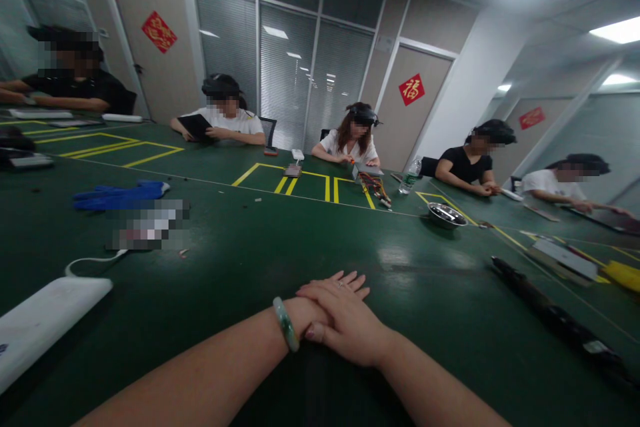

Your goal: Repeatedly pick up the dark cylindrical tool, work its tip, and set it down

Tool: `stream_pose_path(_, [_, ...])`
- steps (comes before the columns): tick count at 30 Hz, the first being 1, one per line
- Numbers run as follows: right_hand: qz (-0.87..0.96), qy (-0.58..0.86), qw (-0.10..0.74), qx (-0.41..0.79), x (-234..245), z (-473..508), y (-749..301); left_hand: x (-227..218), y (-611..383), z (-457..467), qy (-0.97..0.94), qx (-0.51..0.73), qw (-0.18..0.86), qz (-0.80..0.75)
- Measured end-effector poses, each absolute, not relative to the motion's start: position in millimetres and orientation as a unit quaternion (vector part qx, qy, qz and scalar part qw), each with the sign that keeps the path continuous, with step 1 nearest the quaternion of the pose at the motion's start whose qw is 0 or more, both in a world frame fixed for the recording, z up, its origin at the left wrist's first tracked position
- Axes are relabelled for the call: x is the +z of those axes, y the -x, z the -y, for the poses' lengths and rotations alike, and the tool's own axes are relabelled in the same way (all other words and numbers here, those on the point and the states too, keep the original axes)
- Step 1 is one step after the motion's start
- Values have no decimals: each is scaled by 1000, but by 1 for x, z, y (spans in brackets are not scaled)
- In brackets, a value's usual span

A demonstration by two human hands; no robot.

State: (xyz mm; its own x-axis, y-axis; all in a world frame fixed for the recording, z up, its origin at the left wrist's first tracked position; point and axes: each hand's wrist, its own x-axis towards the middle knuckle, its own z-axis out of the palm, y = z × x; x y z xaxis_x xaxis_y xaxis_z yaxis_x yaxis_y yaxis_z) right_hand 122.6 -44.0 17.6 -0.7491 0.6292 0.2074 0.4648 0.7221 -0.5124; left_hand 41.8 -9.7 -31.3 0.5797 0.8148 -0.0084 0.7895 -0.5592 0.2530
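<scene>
Right hand (357,328) lies loosely over the open left hand (317,313) on the table (240,260), neither grasping anything visible, with the black pole (555,318) at three o'clock, nearer the right, its long axis running ten to four.

left grip (314,313): partly hidden under right grip (354,324) | white device (53,320): edge-cut

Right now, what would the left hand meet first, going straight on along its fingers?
Probably the metal bowl, ahead and to the right of the left hand; depth is unclear, so it might pass beside it.
</scene>
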Motion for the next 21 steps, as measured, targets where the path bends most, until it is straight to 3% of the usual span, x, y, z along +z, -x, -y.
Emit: stream_pose_path(21, [913, 305, 169, 214, 18, 44, -122, -36, -28, 4, -893, 50, 129, -429])
